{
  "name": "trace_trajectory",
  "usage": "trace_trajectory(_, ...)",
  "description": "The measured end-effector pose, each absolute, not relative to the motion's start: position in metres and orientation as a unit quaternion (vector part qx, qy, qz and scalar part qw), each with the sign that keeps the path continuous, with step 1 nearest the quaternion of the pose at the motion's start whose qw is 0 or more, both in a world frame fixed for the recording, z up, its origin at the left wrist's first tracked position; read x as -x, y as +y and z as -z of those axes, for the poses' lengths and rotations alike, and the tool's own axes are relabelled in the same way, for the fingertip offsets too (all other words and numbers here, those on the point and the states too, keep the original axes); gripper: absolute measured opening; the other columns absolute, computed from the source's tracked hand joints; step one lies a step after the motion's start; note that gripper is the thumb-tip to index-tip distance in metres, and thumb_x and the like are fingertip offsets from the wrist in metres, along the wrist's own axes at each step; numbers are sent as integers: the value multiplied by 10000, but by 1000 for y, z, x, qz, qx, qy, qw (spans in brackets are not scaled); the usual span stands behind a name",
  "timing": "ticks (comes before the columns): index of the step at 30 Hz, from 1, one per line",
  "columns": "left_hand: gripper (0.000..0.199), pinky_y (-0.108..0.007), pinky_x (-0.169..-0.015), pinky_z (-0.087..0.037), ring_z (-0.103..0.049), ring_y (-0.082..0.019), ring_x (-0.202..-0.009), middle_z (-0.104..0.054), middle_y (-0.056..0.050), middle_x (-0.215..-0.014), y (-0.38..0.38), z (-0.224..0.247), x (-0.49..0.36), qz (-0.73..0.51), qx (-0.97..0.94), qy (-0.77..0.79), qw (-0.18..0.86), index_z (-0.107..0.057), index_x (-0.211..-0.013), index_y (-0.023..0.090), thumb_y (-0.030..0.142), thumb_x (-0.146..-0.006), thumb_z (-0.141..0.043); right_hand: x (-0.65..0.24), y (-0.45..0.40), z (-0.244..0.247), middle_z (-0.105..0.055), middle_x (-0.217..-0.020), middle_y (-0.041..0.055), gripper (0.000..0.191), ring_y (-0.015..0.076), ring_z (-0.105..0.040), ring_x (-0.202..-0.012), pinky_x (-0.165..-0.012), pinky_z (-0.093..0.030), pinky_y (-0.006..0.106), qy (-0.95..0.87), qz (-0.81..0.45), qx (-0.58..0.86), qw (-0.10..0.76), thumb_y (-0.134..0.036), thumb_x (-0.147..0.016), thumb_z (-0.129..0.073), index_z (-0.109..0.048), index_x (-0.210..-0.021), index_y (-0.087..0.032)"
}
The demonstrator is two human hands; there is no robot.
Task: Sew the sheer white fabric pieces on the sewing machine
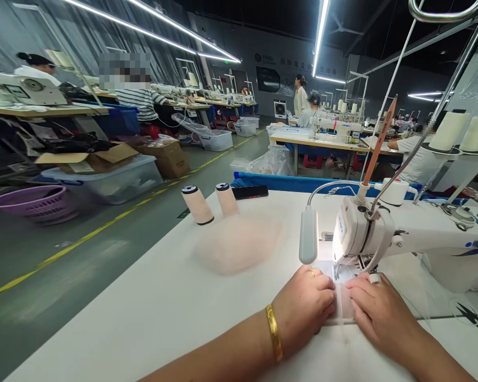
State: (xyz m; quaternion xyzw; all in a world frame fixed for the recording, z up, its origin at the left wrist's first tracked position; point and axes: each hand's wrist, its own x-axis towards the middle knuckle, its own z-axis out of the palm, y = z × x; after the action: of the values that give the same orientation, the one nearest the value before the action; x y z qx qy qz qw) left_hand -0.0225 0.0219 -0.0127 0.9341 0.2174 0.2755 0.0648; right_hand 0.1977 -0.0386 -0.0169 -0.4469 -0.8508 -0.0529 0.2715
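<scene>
Curled at the front of the sewing machine (360,228), my left hand (305,302) has its fingers closed on a strip of sheer pale fabric (343,305). My right hand (376,307) pinches the same fabric from the other side, thumb and fingers pressed together. Between the two hands the fabric lies flat, its far end at the presser foot (337,271). Exactly how the fingertips grip it is partly hidden. A small lamp (308,236) hangs just beyond my left hand.
A blurred sheer pinkish heap (239,244) lies left on the white table (175,302), near two thread cones (198,205) and a phone (250,192). Red-handled snips (476,321) lie at the right. Co-workers sit at other machines; bins and boxes (103,180) stand on the floor.
</scene>
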Motion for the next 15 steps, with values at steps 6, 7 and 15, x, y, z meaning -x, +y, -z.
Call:
trace_trajectory(6,191,-379,-781,-450,-601,-204,-807,-732,-31,-941,26,14,24,-278,-932,229,46,-703,-871,199,72,-896,-563,-202,-36,19,-745,-1090,100,321,302,-626,-941,-775,-455,409,-846,79,464,252,-62,-947,-452,-645,-1170,-190)
trace_trajectory(7,219,-378,-783,-445,-597,-202,-812,-731,-28,-955,24,14,25,-282,-932,223,52,-710,-878,209,51,-868,-560,-202,-37,19,-739,-1115,101,342,304,-620,-969,-798,-462,414,-849,77,459,251,-54,-941,-456,-637,-1196,-192)
trace_trajectory(15,175,-374,-815,-395,-598,-160,-776,-733,24,-883,0,11,29,-267,-943,174,100,-681,-808,215,73,-865,-597,-202,-52,9,-695,-1037,62,304,256,-578,-956,-817,-471,395,-901,-41,362,236,-39,-930,-470,-620,-1135,-206)
